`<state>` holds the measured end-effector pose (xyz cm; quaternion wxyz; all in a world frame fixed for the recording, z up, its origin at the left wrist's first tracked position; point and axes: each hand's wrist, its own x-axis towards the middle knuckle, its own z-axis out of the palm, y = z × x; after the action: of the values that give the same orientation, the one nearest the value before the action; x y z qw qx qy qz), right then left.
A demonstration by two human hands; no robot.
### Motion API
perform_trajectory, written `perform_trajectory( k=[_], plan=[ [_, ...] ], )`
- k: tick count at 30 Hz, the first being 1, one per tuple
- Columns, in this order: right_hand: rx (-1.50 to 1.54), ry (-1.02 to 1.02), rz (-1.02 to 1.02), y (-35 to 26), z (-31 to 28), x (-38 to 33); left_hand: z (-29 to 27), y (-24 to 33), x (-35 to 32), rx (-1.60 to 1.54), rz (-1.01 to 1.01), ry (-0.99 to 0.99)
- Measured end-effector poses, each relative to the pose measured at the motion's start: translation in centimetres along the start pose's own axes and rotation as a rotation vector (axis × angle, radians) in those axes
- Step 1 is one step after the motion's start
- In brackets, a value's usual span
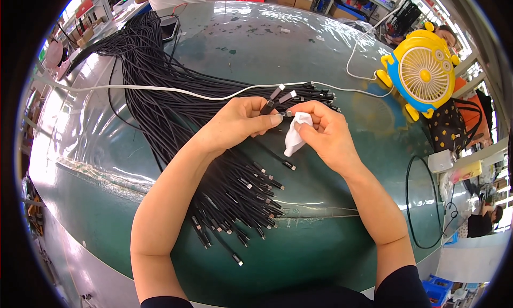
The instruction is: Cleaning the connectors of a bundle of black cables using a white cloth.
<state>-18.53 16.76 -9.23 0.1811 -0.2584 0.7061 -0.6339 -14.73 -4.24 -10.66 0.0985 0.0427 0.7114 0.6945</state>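
Observation:
My left hand (243, 122) is closed on a few black cables, whose connector ends (283, 96) stick up past the fingers with silver metal tips. In my right hand (327, 134) a white cloth (297, 136) is pinched between thumb and fingers. Its upper edge meets the metal tip of one connector (287, 114) held out by my left thumb. Under both hands lies a large bundle of black cables (160, 94). One group of connector ends (240, 201) fans out toward me; another group points to the right behind my hands.
A white cord (176, 90) runs across the bundle to a yellow and blue fan (422, 73) at the right. A looped black cable (409, 201) lies at the right table edge. A dark device (170, 27) rests at the far left. Other people sit beyond the table (320, 254).

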Motion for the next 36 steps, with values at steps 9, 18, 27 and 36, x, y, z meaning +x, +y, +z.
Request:
perform_trajectory(
  k=[9,18,27,36],
  plan=[
    [-0.276,0.027,-0.002,-0.3,0.5,1.4,0.2,-0.2,0.0,0.005,0.0,-0.019],
    [-0.11,0.039,-0.057,0.7,0.7,0.9,0.0,-0.3,0.0,0.016,-0.008,-0.007],
    [-0.242,0.197,-0.032,0.4,-0.5,1.2,0.1,-0.3,0.2,-0.033,-0.013,0.011],
    [-0.328,0.113,-0.113,0.3,0.8,0.8,0.0,-0.8,0.3,0.004,-0.019,0.008]
  ],
)
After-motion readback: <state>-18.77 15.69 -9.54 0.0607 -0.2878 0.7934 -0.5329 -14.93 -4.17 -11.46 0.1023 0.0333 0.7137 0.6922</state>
